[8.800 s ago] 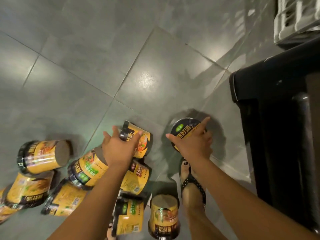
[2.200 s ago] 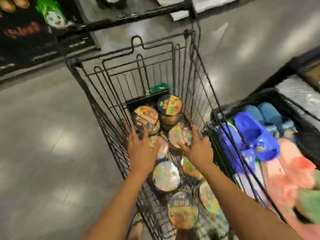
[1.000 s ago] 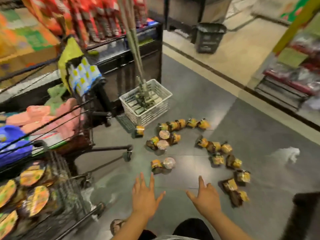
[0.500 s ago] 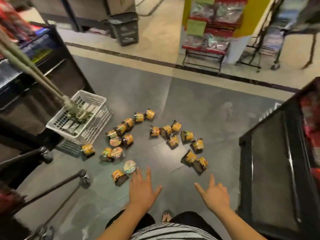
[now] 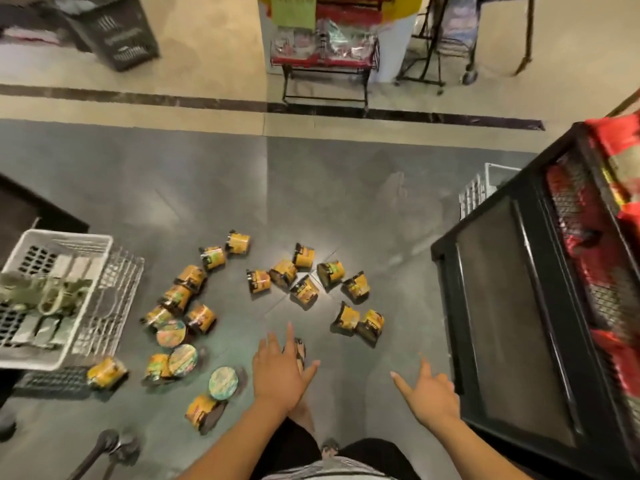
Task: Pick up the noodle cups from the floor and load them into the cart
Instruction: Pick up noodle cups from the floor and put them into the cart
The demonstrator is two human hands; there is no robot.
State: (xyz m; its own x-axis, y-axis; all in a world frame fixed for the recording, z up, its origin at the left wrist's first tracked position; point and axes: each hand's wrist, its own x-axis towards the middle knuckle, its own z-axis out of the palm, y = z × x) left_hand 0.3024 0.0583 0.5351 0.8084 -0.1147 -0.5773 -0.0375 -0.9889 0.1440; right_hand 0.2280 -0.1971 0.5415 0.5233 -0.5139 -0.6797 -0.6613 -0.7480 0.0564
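Several yellow-and-black noodle cups lie scattered on the dark grey floor in front of me. One group [image 5: 180, 299] spreads on the left, another [image 5: 304, 282] in the middle, and a pair [image 5: 360, 322] sits nearer the right. Most lie on their sides; a few show round lids [image 5: 223, 377]. My left hand [image 5: 278, 370] hangs open above the floor, fingers spread, holding nothing. My right hand [image 5: 429, 393] is open too, index finger out, empty. Of the cart only a wheel and leg [image 5: 107, 445] show at the bottom left.
A white plastic basket [image 5: 52, 296] with mop heads stands at the left on a wire rack. A black shelf unit [image 5: 512, 341] with red packets fills the right. Beyond the floor stripe are a display rack [image 5: 323, 60] and a dark bin [image 5: 117, 36]. My sandalled feet are below.
My view has swung from the loaded cart round to the cups on the floor and moved closer to them. Both hands stay empty and spread in front of me.
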